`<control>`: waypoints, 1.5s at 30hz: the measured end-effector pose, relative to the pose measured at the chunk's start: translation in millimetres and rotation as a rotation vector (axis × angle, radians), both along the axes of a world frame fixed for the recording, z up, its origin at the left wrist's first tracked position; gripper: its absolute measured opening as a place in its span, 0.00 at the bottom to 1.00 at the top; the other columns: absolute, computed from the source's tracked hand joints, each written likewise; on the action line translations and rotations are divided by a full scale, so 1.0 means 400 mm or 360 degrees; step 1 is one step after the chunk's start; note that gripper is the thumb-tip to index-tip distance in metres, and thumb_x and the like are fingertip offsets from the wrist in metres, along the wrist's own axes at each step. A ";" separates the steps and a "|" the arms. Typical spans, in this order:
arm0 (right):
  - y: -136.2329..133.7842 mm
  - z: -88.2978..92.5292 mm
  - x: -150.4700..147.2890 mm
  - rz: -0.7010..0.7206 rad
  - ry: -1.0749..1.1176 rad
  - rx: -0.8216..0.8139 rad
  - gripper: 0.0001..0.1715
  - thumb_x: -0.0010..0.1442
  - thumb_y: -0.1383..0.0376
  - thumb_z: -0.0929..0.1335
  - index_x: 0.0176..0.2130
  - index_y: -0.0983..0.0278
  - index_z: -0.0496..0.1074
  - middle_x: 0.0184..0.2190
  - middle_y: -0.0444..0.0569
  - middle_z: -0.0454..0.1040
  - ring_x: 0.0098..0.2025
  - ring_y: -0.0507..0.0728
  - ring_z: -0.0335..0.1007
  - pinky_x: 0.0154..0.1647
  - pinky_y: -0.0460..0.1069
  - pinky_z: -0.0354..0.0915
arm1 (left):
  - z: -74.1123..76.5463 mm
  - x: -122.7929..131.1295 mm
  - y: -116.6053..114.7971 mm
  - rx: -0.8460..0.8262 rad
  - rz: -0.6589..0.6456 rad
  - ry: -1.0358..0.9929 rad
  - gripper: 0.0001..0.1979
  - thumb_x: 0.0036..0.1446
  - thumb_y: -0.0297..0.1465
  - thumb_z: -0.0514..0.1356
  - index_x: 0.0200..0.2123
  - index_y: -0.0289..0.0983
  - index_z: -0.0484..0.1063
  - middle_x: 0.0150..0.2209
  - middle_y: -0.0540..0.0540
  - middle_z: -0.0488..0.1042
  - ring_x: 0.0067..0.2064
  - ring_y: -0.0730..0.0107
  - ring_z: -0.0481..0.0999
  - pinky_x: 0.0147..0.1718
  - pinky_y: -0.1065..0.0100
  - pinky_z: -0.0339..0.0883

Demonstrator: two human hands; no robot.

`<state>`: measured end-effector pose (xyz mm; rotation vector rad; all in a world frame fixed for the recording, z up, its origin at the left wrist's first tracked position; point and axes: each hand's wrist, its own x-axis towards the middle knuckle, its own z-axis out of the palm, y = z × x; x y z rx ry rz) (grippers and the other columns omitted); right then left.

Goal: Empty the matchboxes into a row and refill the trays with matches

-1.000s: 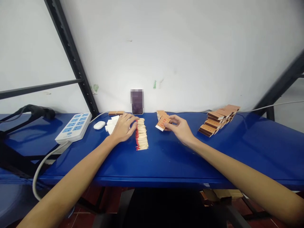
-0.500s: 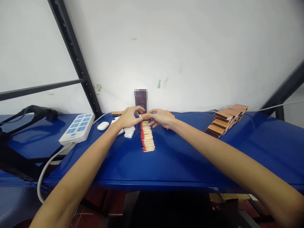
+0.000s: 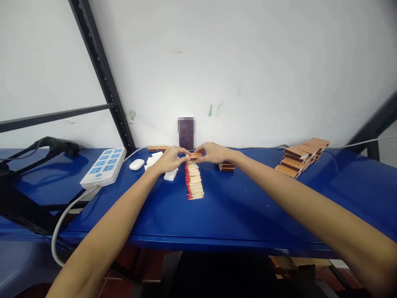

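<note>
A brown matchbox (image 3: 195,156) is held level between my two hands, just beyond a row of matches. My left hand (image 3: 170,159) pinches its left end, where a bit of white shows at the fingertips. My right hand (image 3: 212,152) grips the right end between thumb and fingers. Below them the red-headed matches (image 3: 194,182) lie side by side in a long strip, heads to the left. White matchbox trays (image 3: 170,173) lie loosely beside my left hand. Under my right wrist stands a small stack of matchboxes (image 3: 226,166).
A larger leaning stack of matchboxes (image 3: 302,156) stands at the right. A phone (image 3: 186,138) leans against the wall. To the left are a white earphone case (image 3: 137,164), a power strip (image 3: 104,166) and a black strap-like object (image 3: 57,145). Another matchbox (image 3: 157,148) lies behind the trays.
The right fingers, spread before, have closed around the matchbox's right end. Its printed top shows more now. The small stack by my right wrist has come into clearer view.
</note>
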<state>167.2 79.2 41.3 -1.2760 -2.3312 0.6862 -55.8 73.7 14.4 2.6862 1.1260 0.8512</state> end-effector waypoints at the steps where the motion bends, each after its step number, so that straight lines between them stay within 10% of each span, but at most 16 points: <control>1: 0.003 0.003 0.000 0.0033 -0.0089 0.0032 0.19 0.47 0.58 0.76 0.39 0.63 0.80 0.36 0.48 0.80 0.41 0.60 0.71 0.43 0.51 0.63 | -0.005 -0.002 0.004 -0.0003 -0.0002 0.0014 0.13 0.61 0.37 0.59 0.44 0.41 0.80 0.45 0.46 0.82 0.48 0.57 0.77 0.53 0.55 0.66; 20: 0.058 0.074 0.128 -0.0088 -0.0606 0.0206 0.22 0.52 0.55 0.73 0.43 0.66 0.80 0.39 0.53 0.81 0.40 0.61 0.73 0.40 0.53 0.65 | -0.029 -0.015 -0.004 -0.0092 0.0048 0.0135 0.11 0.60 0.37 0.61 0.43 0.43 0.81 0.46 0.48 0.82 0.48 0.57 0.78 0.51 0.57 0.67; 30: 0.107 0.004 0.227 -0.0500 -0.0510 0.0226 0.15 0.54 0.65 0.70 0.43 0.63 0.77 0.43 0.50 0.81 0.44 0.59 0.76 0.41 0.49 0.70 | -0.015 -0.001 -0.023 -0.0010 0.0107 0.0175 0.15 0.63 0.38 0.58 0.48 0.41 0.78 0.49 0.46 0.80 0.51 0.55 0.74 0.54 0.54 0.64; 45: -0.120 0.117 0.203 -0.0281 -0.0617 0.0739 0.22 0.63 0.63 0.61 0.53 0.64 0.72 0.54 0.58 0.71 0.54 0.64 0.70 0.55 0.59 0.65 | 0.007 -0.103 -0.009 0.0280 0.0545 0.0389 0.22 0.59 0.37 0.54 0.54 0.38 0.74 0.47 0.39 0.77 0.51 0.48 0.71 0.51 0.50 0.61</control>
